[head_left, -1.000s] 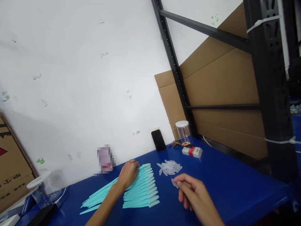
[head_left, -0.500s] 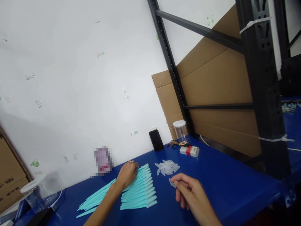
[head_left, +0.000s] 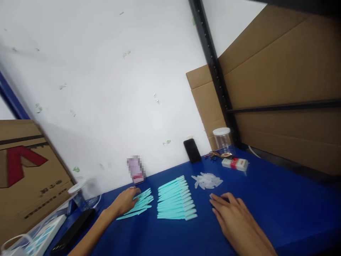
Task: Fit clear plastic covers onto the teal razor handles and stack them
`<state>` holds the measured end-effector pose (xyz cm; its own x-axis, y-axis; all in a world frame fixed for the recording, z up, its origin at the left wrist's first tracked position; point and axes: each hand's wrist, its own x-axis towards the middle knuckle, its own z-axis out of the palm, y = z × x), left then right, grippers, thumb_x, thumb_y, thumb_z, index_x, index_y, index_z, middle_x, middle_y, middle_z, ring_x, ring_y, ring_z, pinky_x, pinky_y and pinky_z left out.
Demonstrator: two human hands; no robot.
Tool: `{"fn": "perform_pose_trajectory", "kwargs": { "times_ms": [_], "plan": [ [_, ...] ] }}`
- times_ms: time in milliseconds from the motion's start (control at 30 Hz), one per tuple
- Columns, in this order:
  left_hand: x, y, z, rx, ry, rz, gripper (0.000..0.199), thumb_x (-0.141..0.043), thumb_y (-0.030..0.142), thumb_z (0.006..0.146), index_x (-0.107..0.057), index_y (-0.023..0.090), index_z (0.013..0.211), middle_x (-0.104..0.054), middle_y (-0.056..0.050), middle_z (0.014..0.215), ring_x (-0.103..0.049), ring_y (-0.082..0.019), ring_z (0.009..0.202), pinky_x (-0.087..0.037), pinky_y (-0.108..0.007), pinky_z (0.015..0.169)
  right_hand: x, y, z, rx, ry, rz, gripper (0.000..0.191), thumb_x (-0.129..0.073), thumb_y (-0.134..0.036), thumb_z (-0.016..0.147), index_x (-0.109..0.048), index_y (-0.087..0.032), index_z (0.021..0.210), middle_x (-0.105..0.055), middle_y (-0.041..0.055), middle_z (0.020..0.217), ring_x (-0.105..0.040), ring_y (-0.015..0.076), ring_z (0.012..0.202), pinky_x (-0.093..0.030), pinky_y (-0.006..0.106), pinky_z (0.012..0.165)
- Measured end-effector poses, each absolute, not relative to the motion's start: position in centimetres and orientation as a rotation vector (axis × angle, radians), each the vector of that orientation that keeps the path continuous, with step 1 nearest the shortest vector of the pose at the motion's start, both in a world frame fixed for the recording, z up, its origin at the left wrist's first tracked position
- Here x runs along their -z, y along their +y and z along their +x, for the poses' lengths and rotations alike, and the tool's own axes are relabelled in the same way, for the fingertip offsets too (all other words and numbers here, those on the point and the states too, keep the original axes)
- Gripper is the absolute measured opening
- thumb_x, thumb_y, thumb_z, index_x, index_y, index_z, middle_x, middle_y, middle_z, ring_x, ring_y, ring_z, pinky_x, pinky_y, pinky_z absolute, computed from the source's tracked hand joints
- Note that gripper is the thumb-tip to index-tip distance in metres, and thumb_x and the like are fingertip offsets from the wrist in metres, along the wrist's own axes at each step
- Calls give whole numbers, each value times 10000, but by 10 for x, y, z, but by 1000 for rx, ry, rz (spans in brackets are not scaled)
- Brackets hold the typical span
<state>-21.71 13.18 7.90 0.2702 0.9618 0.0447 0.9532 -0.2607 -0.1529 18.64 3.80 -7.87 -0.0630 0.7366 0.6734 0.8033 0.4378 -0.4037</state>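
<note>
1. White wall backs the blue table; a black phone leans there at the far edge.
2. Left hand has its fingers at the loose teal sticks, left of the row; whether they grip one, I cannot tell.
3. Right hand has fingers loosely spread, holding nothing visible; translucent pieces lie just beyond, towards the far edge.
4. Row of teal sticks lies between; a sideways drag could skew it; a careless brush could scatter the pieces.

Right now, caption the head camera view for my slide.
Left hand on loose turquoise sticks, beside a row of white-tipped turquoise sticks and scattered translucent white caps.
</note>
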Motion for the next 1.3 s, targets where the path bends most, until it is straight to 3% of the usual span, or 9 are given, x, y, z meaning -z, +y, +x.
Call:
{"fn": "perform_pose_trajectory", "kwargs": {
  "times_ms": [200,367,500,667,800,933,1100,1200,1300],
  "plan": [
    [-68,113,-245,-63,-1846,-2380,284,-471,262,896,-658,229,1108,-665,-72,1145,-626,-242,1055,-450,-321,905,90,44,197,54,-1740,-1342,370,-477,-207,807,-747,-257,1056,-759,85,1065,-685,300,993,-588,400,774],
    [-72,111,-248,12,-1853,-2358,359,-459,118,818,-622,220,1121,-644,-73,1151,-596,-229,1073,-433,-316,912,62,36,186,86,-1717,-1446,343,-426,-238,883,-730,-249,1042,-748,83,1038,-671,289,1016,-582,387,776],
    [-75,100,-260,-52,-1898,-2326,351,-475,60,721,-635,216,992,-657,-64,1029,-616,-231,974,-442,-303,812,47,33,181,139,-1740,-1493,371,-395,-204,869,-710,-214,1063,-728,107,1027,-682,274,927,-570,378,726],
    [-68,85,-268,-86,-1905,-2284,175,-493,156,809,-603,218,930,-637,-62,1003,-609,-225,928,-428,-287,761,56,39,185,204,-1737,-1497,351,-435,-230,855,-714,-230,1067,-736,100,1057,-675,299,970,-559,402,762],
    [-67,80,-263,-13,-1869,-2242,156,-438,168,860,-577,216,911,-614,-79,1036,-583,-238,943,-407,-322,808,64,41,186,204,-1716,-1494,349,-435,-230,863,-728,-244,1050,-745,89,1062,-673,306,1008,-561,405,787],
    [-75,73,-260,94,-1870,-2239,167,-365,207,910,-511,215,829,-609,-74,910,-573,-238,828,-391,-337,762,62,39,185,124,-1677,-1473,359,-446,-244,871,-724,-260,1097,-731,100,1112,-667,313,1034,-555,411,798],
    [-73,56,-235,333,-1886,-2393,196,-258,324,990,-387,244,865,-557,4,764,-528,-183,683,-383,-277,652,35,38,192,-255,-1425,-1363,377,-477,-346,879,-712,-249,1159,-728,99,1034,-684,280,923,-543,357,741],
    [-57,43,-189,728,-1944,-2678,270,-272,469,1001,-355,257,856,-461,45,710,-436,-150,612,-366,-245,603,12,34,198,-687,-1220,-1181,310,-600,-344,785,-750,-200,1016,-682,42,753,-650,219,680,-535,325,680],
    [-34,27,-131,1117,-1971,-2914,345,-335,588,964,-379,261,862,-359,57,704,-350,-137,597,-327,-234,568,-5,26,197,-1088,-1020,-986,246,-705,-284,720,-745,-161,930,-661,16,698,-663,214,725,-550,336,763]
  ]
}}
